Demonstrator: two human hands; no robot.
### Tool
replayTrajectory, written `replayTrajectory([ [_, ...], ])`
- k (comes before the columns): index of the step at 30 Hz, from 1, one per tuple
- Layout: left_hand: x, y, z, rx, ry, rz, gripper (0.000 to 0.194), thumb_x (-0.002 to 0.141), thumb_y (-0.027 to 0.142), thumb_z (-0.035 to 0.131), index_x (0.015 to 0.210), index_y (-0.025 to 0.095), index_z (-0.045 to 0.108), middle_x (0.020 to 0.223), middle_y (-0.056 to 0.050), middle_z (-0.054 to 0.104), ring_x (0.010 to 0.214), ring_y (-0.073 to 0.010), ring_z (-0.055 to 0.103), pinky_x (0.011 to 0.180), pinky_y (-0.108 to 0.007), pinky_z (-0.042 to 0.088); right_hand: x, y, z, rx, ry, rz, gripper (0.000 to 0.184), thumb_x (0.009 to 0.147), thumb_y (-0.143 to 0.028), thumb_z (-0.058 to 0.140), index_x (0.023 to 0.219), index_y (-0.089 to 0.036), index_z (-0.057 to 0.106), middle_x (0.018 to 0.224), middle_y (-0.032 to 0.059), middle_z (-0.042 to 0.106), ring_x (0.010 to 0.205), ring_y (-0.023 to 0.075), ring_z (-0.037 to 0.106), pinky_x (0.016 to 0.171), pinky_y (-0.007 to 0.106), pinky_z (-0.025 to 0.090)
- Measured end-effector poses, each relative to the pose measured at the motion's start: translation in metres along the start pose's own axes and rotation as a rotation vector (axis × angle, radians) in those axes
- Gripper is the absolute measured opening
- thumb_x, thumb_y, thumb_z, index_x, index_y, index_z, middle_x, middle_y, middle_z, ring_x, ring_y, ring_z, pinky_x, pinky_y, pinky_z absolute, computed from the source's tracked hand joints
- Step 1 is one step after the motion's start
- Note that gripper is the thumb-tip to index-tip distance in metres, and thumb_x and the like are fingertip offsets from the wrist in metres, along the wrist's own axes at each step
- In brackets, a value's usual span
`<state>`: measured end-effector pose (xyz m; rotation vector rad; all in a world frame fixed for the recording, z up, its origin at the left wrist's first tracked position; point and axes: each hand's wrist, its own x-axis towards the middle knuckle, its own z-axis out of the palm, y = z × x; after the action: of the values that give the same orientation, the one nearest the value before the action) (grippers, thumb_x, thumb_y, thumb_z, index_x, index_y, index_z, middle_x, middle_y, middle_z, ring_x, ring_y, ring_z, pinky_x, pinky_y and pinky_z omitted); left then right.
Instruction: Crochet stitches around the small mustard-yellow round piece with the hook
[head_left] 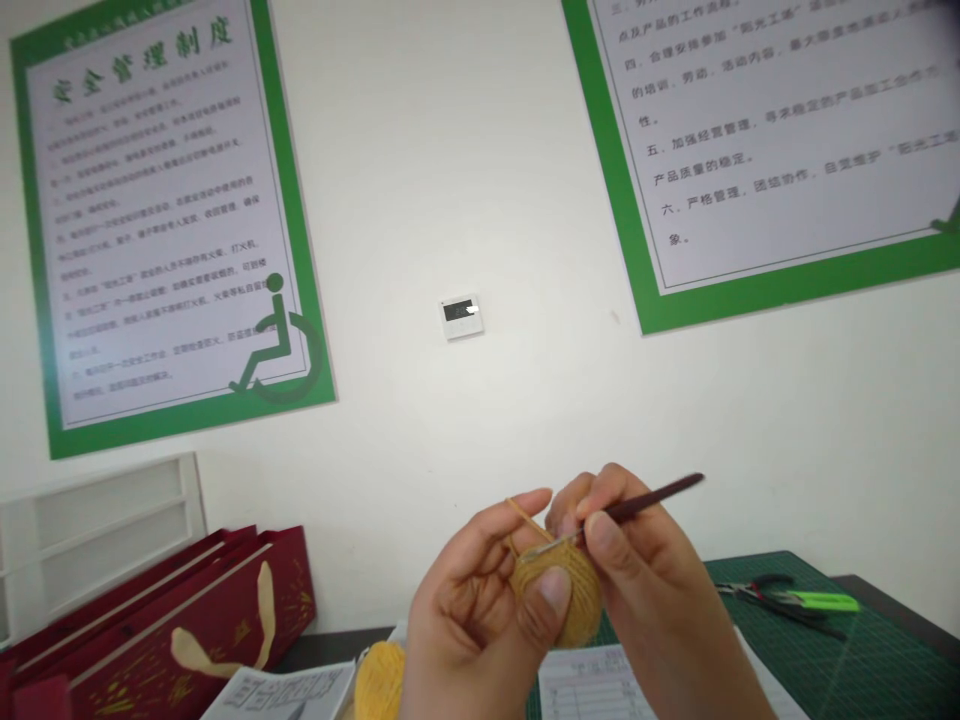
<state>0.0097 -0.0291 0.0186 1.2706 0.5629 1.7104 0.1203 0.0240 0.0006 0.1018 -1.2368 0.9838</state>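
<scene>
My left hand (480, 610) is closed on a small rounded crochet piece (576, 605) in mustard-tan yarn, the thumb pressed on its front. A strand of the same yarn (529, 518) runs up over the left index finger. Between its thumb and fingers, my right hand (637, 550) grips a crochet hook (652, 497) with a dark handle. The hook's metal shaft lies along the upper edge of the piece, its tip by the left fingers. Whether the tip is inside a stitch, I cannot tell.
Below left lies a yellow ball of yarn (380, 680) beside printed sheets (285, 692). Dark red gift bags (247, 600) stand at the left. On the right, pliers (772, 598) and a bright green-handled tool (825, 601) rest on a green cutting mat (892, 665). Behind is a white wall with posters.
</scene>
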Motion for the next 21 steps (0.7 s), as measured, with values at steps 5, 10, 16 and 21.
replayTrajectory([
  [5,0.0,-0.002,0.0,0.038,0.045,0.054,0.037,0.066,0.022,0.092,0.101,0.026,0.083,0.076,-0.003,0.072,0.071,-0.0142,0.063,0.068,-0.024,0.052,-0.002,0.002,-0.001,-0.136,0.002,-0.195,0.003,0.096,-0.024,0.061,0.094,-0.025,0.064,0.089,0.0008,0.069,0.085,0.0138,0.068,0.077,0.026,0.055],
  [10,0.0,-0.002,0.001,0.068,0.061,0.075,0.035,0.068,0.021,0.09,0.101,0.024,0.082,0.069,-0.002,0.068,0.064,-0.0123,0.061,0.059,-0.021,0.049,-0.003,-0.001,-0.005,-0.142,0.069,-0.175,0.01,0.098,-0.033,0.059,0.093,-0.024,0.063,0.083,0.001,0.07,0.08,0.0134,0.067,0.073,0.025,0.053],
  [16,-0.001,-0.003,0.001,0.09,0.114,0.076,0.035,0.066,0.021,0.091,0.099,0.023,0.083,0.074,-0.004,0.072,0.069,-0.0145,0.064,0.063,-0.023,0.052,-0.002,-0.004,-0.007,-0.19,0.085,-0.205,0.012,0.1,-0.034,0.054,0.095,-0.025,0.059,0.082,-0.0002,0.072,0.079,0.012,0.068,0.073,0.024,0.052],
  [21,-0.002,-0.002,0.001,0.093,0.135,0.079,0.034,0.065,0.02,0.091,0.098,0.021,0.083,0.072,-0.004,0.072,0.067,-0.0147,0.064,0.061,-0.023,0.052,-0.002,-0.01,-0.009,-0.264,0.031,-0.323,0.007,0.101,-0.028,0.052,0.099,-0.024,0.058,0.083,0.001,0.071,0.08,0.0148,0.07,0.073,0.028,0.056],
])
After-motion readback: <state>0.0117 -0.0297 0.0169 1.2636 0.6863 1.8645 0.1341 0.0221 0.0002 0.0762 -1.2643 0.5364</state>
